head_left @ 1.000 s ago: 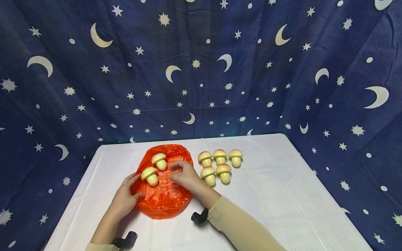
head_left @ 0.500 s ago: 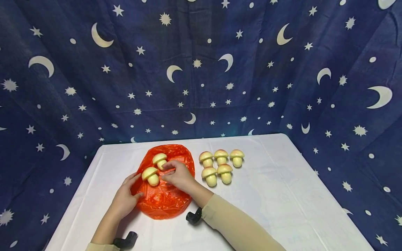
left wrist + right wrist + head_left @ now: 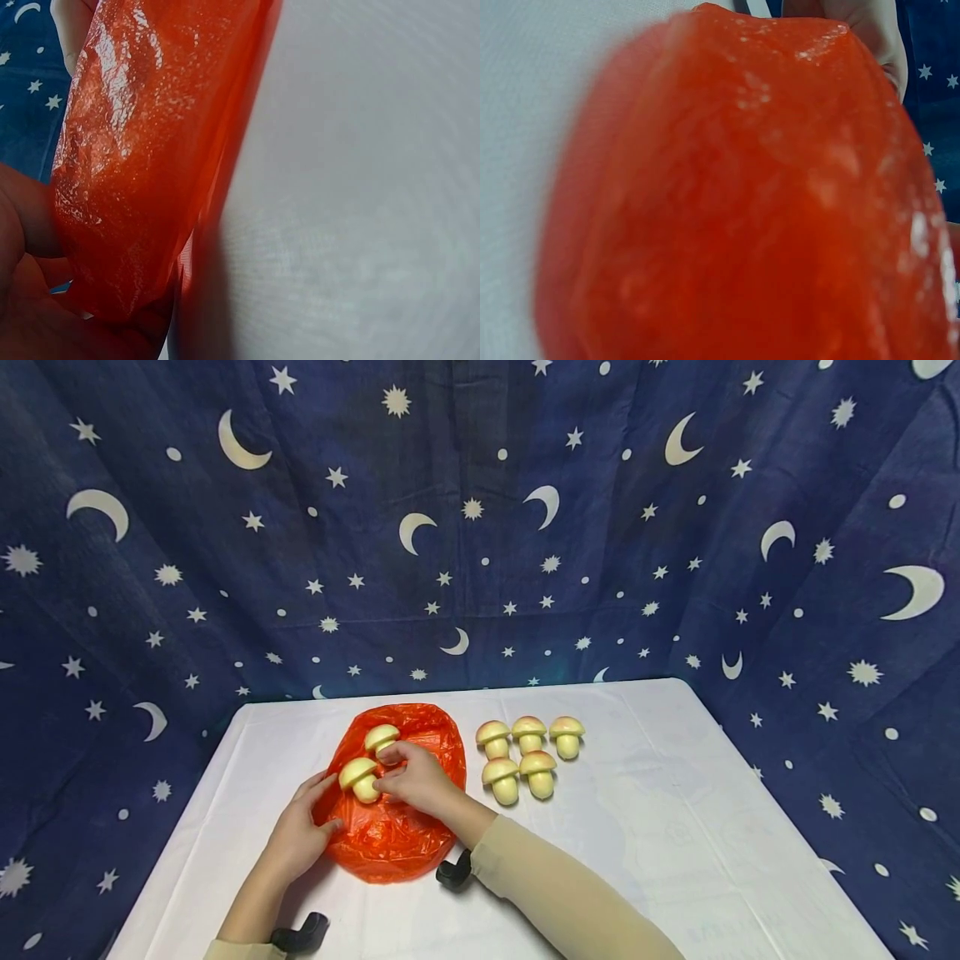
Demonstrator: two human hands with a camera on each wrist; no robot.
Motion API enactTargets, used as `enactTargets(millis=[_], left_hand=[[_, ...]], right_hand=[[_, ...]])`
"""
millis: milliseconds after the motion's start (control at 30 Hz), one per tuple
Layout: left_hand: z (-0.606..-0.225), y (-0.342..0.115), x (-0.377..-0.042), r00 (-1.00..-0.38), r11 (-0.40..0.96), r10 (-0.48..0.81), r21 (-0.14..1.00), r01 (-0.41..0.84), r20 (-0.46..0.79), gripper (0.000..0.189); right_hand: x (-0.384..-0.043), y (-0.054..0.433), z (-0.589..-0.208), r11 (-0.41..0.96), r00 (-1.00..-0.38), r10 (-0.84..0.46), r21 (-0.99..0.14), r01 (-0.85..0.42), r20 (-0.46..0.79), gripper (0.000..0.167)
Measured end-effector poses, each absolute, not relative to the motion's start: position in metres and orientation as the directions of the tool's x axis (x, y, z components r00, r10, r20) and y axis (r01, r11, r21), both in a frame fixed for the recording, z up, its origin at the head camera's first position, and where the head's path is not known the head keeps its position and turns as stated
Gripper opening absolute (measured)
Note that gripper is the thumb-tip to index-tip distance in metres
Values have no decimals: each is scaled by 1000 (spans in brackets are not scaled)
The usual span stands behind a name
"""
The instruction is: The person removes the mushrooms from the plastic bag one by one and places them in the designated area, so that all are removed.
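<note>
An opened red plastic bag (image 3: pixel 405 852) stands rounded on the white table, with two pale yellow toy mushrooms in it, the farther mushroom (image 3: pixel 382 736) and the nearer mushroom (image 3: pixel 357 773). My left hand (image 3: pixel 297 835) holds the bag's left side. The left wrist view has fingers around the red plastic (image 3: pixel 142 150). Over the bag, my right hand (image 3: pixel 420 781) reaches in with fingers and thumb apart, the thumb by the nearer mushroom's stem and the fingers over the farther one's. Contact is hard to tell. Red plastic (image 3: pixel 765 195) fills most of the right wrist view, hiding the fingertips.
Right of the bag, several toy mushrooms (image 3: pixel 538 774) with reddish-yellow caps lie in two rows on the white tablecloth (image 3: pixel 637 827). A dark blue curtain (image 3: pixel 480 568) with moons and stars hangs behind the table. Black wrist devices (image 3: pixel 302 935) sit under both wrists.
My right hand has moved left across the bag, up to the two mushrooms in it. The left hand and the mushrooms have stayed put.
</note>
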State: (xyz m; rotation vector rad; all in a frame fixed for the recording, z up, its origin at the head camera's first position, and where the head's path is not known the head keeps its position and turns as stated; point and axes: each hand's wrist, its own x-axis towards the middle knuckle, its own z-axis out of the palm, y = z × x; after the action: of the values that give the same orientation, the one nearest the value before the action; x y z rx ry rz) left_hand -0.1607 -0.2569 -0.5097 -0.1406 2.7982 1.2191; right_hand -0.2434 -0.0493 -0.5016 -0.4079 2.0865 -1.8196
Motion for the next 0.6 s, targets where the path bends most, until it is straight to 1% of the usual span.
enactTargets(millis=[233,600], left_hand=[[-508,-257,-161,-994,678,-40,728,-98,-97,75],[-509,-256,-161,-995,672,-35,735,-91,-90,76]], right_hand=[[-244,-54,-500,182,-898,-430,-983,19,-97,41],[-243,-62,-500,269,-918,-380,-963,5,-111,42]])
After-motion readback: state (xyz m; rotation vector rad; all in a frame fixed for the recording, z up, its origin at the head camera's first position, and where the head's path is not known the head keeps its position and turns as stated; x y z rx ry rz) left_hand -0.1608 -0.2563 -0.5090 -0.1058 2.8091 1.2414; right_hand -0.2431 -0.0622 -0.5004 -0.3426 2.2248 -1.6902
